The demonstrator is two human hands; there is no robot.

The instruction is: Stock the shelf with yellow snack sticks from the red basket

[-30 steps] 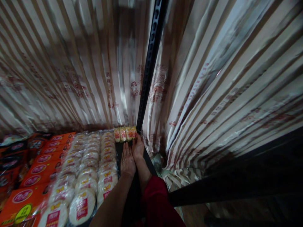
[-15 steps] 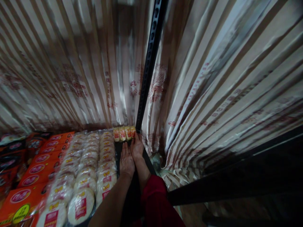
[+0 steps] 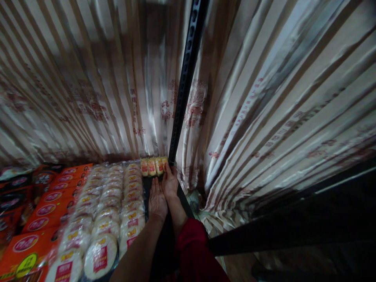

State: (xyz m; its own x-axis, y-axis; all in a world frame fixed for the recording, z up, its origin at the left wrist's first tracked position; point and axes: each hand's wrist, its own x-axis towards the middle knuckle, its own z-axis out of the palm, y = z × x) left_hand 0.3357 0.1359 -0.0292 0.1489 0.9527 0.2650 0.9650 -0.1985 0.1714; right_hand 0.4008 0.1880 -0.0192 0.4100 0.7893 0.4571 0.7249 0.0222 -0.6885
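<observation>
orange packets (image 3: 45,210): far left.
white cakes (image 3: 100,256): wrapped columns beside them.
yellow packs (image 3: 151,167): four in a row, back corner of the shelf (image 3: 167,241).
left hand (image 3: 158,201): fingers straight, empty, near the row.
right hand (image 3: 170,183): fingertips now hide more of the end pack (image 3: 164,160), perhaps bracing it; cannot tell whether gripping.
black post (image 3: 188,58): just beyond, limiting room.

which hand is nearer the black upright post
Right. The right hand is close to the foot of the black post; the left hand is lower, farther left.
</observation>
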